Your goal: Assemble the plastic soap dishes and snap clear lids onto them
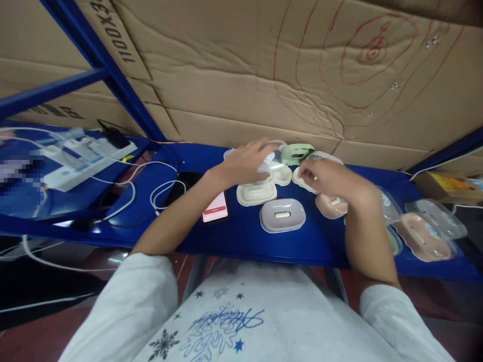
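My left hand reaches over cream dishes and clear plastic at the back of the table, fingers stretched out and apart. Just below it sits a cream soap-dish-like tray. My right hand is curled, slightly blurred, with a small white piece at its fingertips. It hovers by another cream dish. A lilac oval dish with a white bar in its middle lies in front of both hands. Under my right wrist is a pink dish, and a green case-like piece stands behind.
At the right lie a pink dish and clear lids. A phone with a lit screen is by my left forearm. White cables and a power strip occupy the left. A cardboard wall closes the back.
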Motion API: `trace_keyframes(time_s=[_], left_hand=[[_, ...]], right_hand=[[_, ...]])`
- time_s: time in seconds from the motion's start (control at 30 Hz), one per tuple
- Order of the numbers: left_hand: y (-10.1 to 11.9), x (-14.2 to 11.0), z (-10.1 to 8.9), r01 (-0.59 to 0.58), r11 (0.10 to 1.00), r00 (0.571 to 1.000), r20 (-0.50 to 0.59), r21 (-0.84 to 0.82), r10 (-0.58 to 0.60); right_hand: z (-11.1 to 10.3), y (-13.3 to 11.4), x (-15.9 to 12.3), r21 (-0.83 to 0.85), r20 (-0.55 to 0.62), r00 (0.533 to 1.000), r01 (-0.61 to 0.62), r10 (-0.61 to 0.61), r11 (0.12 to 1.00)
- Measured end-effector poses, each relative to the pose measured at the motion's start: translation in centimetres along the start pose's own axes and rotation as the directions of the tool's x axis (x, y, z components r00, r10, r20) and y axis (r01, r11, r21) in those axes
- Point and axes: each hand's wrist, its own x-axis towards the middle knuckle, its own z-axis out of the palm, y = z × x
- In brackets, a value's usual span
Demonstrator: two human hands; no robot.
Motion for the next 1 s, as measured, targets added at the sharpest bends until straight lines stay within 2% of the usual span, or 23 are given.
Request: trace_keyframes(time_s=[0.07, 0.17, 0.27, 0.33, 0.43, 0.5, 0.57, 0.7, 0.8, 0.9, 1.0], left_hand=[[-1.7, 0.6, 0.5, 0.055, 0.998, 0.998, 0.013, -0.011, -0.055], [-3.3, 1.2, 1.4, 0.056, 0.998, 0.998, 0.036, 0.008, -0.057], [-3.4, 1.4, 1.8, 0.031, 0.999, 0.999, 0.035, 0.04, -0.032], [-2.9, 1.2, 1.4, 0.018, 0.999, 1.0, 0.006, 0.05, -0.018], [-1.6, 0.8, 0.3, -0.016, 0.998, 1.0, -0.026, 0.061, 0.018], [-0.7, 0.4, -0.5, -0.05, 0.997, 0.998, -0.024, 0.062, 0.051], [0.2, 0.0, -1.0, -0.08, 0.994, 0.996, -0.027, 0.077, 0.083], [1.7, -0.5, -0.9, -0.122, 0.975, 0.991, -0.036, 0.185, 0.131], [2.8, -0.8, 0.1, -0.215, 0.956, 0.977, 0.033, 0.199, 0.213], [4.1, -1.3, 1.8, -0.352, 0.929, 0.932, 0.129, 0.114, 0.338], [6.2, -1.8, 3.9, -0.462, 0.885, 0.882, 0.133, 0.048, 0.453]], right_hand=[[1.1, -2.6, -0.7, -0.005, 0.126, 0.987, 0.099, -0.098, 0.995], [3.0, -6.7, -0.7, -0.038, 0.317, 0.926, 0.228, -0.205, 0.973], [4.5, -9.5, -0.1, -0.102, 0.372, 0.915, 0.207, -0.156, 0.973], [4.9, -10.0, 0.2, -0.118, 0.356, 0.925, 0.185, -0.133, 0.976], [4.9, -8.8, 0.3, -0.061, 0.286, 0.934, 0.242, -0.216, 0.968], [4.5, -7.0, 0.4, 0.002, 0.259, 0.922, 0.298, -0.289, 0.954], [4.1, -5.0, 0.8, 0.037, 0.235, 0.924, 0.301, -0.301, 0.953], [3.6, -2.1, 2.3, -0.027, 0.134, 0.979, 0.16, -0.155, 0.987], [3.3, -1.1, 3.5, -0.138, 0.009, 1.0, 0.028, -0.027, 0.99], [2.6, 0.2, 3.8, -0.19, -0.108, 0.991, -0.104, 0.084, 0.976], [1.3, 2.6, 3.0, -0.057, -0.137, 0.985, -0.11, 0.101, 0.992]])
